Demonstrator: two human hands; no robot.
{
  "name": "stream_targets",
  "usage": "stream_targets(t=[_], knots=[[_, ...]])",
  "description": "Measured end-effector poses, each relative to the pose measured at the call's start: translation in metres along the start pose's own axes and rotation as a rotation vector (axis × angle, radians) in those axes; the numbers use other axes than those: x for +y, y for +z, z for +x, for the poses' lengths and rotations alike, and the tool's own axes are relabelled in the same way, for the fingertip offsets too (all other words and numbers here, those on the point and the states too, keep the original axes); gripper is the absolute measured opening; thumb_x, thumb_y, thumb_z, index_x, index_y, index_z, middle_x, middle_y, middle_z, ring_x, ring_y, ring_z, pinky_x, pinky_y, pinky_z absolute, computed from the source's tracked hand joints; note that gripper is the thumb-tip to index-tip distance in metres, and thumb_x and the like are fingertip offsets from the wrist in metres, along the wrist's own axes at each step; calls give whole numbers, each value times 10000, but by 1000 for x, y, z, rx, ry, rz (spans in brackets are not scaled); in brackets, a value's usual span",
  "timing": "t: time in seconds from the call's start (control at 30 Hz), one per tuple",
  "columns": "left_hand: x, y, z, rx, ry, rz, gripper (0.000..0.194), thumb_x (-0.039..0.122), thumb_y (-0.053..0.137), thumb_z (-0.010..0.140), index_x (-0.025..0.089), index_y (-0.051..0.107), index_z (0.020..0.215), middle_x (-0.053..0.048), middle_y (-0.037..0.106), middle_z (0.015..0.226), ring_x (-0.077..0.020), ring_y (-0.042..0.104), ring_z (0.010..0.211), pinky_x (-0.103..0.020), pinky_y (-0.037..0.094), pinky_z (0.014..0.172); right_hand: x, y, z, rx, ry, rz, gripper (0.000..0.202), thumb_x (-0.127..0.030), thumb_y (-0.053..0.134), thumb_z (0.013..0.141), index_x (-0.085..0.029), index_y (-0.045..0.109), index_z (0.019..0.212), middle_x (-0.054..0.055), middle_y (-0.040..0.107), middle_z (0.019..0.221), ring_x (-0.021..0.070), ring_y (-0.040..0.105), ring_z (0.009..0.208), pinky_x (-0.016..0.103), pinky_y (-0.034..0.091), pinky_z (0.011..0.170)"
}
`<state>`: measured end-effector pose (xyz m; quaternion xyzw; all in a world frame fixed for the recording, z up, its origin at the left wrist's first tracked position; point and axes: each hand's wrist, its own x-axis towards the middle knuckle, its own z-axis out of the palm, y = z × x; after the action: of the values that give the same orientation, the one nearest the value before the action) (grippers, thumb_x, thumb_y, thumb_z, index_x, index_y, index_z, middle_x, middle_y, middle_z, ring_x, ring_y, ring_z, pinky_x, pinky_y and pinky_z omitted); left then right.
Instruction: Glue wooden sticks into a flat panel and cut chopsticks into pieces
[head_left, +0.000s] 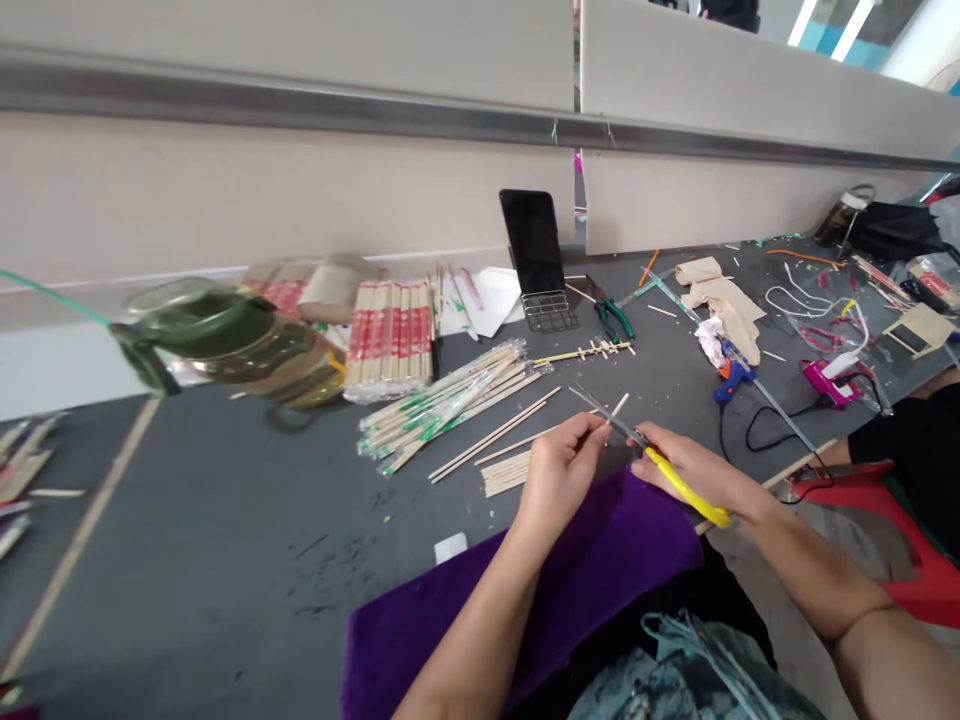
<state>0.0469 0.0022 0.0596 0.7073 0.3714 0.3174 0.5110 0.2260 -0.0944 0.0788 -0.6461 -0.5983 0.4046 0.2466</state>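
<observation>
My left hand (559, 465) is closed in a pinch on a short wooden stick (620, 404), whose pale end sticks up past the fingertips. Yellow-handled scissors (679, 482) are gripped in my right hand (686, 465), their metal blades pointing up and left, right by the stick. Whether the blades touch it I cannot tell. Below both hands a purple cloth (630, 540) lies along the table edge and over the lap. Just left of my left hand, a row of cut wooden sticks (506, 474) and some longer chopsticks (495, 435) rest on the table.
Wrapped chopsticks (450, 405) lie beside a packed bundle (390, 335) and a green-lidded bottle (255, 340). A phone (532, 240) leans on a wire stand near green-handled pliers (615, 315). Rightward are a blue glue gun (731, 378), cords, a pink power adapter (831, 383) and a red stool (870, 510).
</observation>
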Motion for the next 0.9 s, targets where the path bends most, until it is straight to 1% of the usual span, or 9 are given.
stream_targets(t=[0.13, 0.23, 0.33, 0.43, 0.5, 0.6, 0.77, 0.9], knots=[[2, -1, 0, -28, -44, -66, 272, 372, 562, 908, 185, 624, 722, 32, 519, 566, -113, 449, 518, -226, 328, 497, 1, -2, 0, -5, 10, 35, 191, -357, 588, 954, -218, 563, 1083, -50, 546, 817, 128, 472, 718, 250, 384, 711], [2, -2, 0, -31, -47, -63, 281, 375, 552, 917, 184, 619, 721, 33, 513, 571, -110, 438, 520, -227, 327, 506, 1, 0, 2, 15, 28, 46, 165, -323, 606, 929, -217, 566, 1050, -53, 544, 810, 125, 465, 713, 245, 375, 701], [-2, -1, 1, 3, -35, -10, 264, 367, 546, 922, 186, 613, 742, 33, 525, 592, -112, 459, 543, -225, 338, 525, 0, 2, 7, 19, 21, 30, 135, -303, 608, 914, -213, 561, 1003, -47, 556, 814, 129, 473, 722, 244, 367, 695], [-7, -1, 2, 66, -33, 53, 204, 348, 578, 906, 191, 605, 780, 34, 558, 636, -113, 493, 570, -222, 353, 547, -2, 1, 12, 22, 14, -2, 114, -300, 606, 908, -214, 552, 959, -44, 553, 812, 134, 474, 730, 245, 356, 688], [-10, 0, 3, 95, -26, 80, 207, 346, 587, 904, 193, 603, 766, 29, 570, 651, -116, 505, 588, -221, 357, 552, -2, -1, 13, 14, 19, -5, 130, -310, 610, 909, -215, 558, 981, -46, 552, 816, 135, 477, 733, 246, 358, 697], [-11, 1, 2, 98, -19, 80, 251, 358, 574, 916, 195, 607, 727, 24, 560, 629, -121, 504, 585, -221, 347, 531, -1, -4, 13, -20, 37, 19, 199, -338, 621, 917, -221, 560, 1066, -51, 540, 817, 135, 481, 738, 247, 367, 707], [-3, 0, 1, 63, -37, -6, 256, 375, 570, 908, 197, 619, 731, 38, 507, 553, -116, 474, 520, -220, 335, 486, 2, -5, 8, -80, 2, 88, 226, -355, 582, 954, -209, 538, 1121, -29, 548, 886, 134, 492, 775, 250, 403, 733], [3, -2, 1, 23, -58, -76, 266, 387, 576, 888, 193, 604, 708, 50, 486, 521, -102, 440, 461, -222, 315, 458, 4, -2, 6, -100, -27, 126, 215, -366, 554, 975, -204, 534, 1115, -20, 555, 908, 130, 492, 785, 252, 421, 746]])
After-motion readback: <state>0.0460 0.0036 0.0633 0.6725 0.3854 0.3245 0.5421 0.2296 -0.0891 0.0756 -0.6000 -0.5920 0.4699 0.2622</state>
